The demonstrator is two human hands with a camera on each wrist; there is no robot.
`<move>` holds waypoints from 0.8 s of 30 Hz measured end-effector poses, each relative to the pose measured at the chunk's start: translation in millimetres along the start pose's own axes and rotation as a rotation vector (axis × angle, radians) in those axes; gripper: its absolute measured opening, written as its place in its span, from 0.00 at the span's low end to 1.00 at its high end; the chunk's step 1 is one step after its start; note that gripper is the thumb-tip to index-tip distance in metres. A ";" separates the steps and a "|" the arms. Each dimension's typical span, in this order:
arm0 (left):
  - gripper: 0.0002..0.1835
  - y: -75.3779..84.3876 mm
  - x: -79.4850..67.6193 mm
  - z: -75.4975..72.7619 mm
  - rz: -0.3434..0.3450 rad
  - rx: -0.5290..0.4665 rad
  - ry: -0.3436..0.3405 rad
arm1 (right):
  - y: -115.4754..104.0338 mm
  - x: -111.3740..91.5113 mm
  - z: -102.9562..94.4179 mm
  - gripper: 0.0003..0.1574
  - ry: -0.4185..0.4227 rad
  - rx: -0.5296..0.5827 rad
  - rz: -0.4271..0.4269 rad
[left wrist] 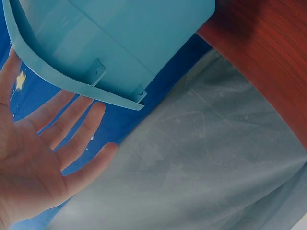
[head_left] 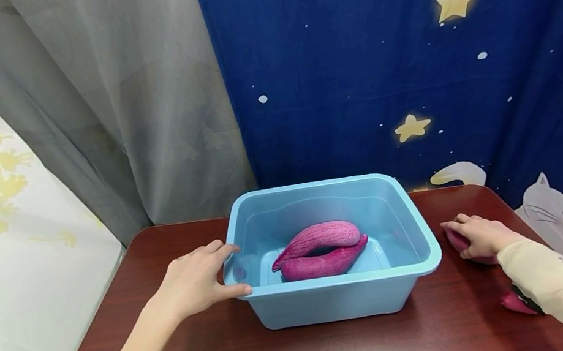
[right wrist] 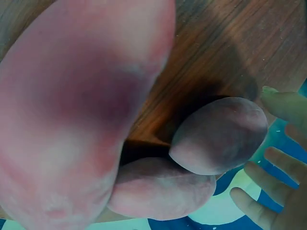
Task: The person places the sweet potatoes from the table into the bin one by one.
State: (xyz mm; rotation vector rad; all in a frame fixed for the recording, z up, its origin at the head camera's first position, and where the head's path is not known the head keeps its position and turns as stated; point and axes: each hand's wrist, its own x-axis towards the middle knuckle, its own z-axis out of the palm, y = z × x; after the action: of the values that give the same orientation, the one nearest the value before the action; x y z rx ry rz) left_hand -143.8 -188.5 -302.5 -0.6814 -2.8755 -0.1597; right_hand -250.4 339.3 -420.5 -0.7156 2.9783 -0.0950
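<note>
A light blue plastic bin (head_left: 336,300) stands on the table, with two purple sweet potatoes (head_left: 320,237) lying curved against each other on its floor. My left hand (head_left: 201,279) is at the bin's left front corner, thumb and fingers spread and touching the rim; the left wrist view shows those fingers fairly straight along the bin's edge (left wrist: 57,81). To the right of the bin, my right hand (head_left: 484,235) reaches over a sweet potato (right wrist: 220,136). Its fingers (right wrist: 271,184) look extended and not wrapped round it. Another sweet potato (right wrist: 163,189) lies alongside, and one (right wrist: 72,115) looms close to the camera.
A pink tip (head_left: 518,303) shows beside the right sleeve on the brown table (head_left: 204,350). Behind the table hang a grey curtain (head_left: 167,95) and a blue star-patterned curtain (head_left: 330,68). A white patterned cloth (head_left: 3,247) is at the left.
</note>
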 end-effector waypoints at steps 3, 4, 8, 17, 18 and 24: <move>0.35 0.3 0.2 -0.2 0.000 0.001 0.001 | 0.3 -0.5 2.5 0.41 -0.018 0.007 0.034; 0.35 0.3 0.2 -0.2 0.000 0.000 0.001 | 0.7 -0.6 3.3 0.41 -0.021 0.009 0.040; 0.35 0.1 0.4 0.1 0.000 0.001 -0.001 | 2.6 -0.1 7.3 0.42 -0.033 0.017 0.049; 0.35 -0.3 0.9 0.7 -0.006 -0.002 -0.010 | 3.3 1.5 13.5 0.44 -0.034 0.024 0.061; 0.35 -0.3 0.9 0.7 -0.007 -0.003 -0.011 | 3.2 1.7 14.2 0.44 -0.035 0.025 0.064; 0.35 -0.3 0.8 0.4 -0.005 -0.001 -0.015 | 2.1 3.0 17.6 0.45 -0.050 0.026 0.092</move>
State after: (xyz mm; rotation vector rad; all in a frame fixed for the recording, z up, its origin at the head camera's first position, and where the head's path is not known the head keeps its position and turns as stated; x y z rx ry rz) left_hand -144.7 -188.4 -302.7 -0.6790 -2.8921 -0.1576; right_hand -252.5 339.1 -438.3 -0.5688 2.9508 -0.1082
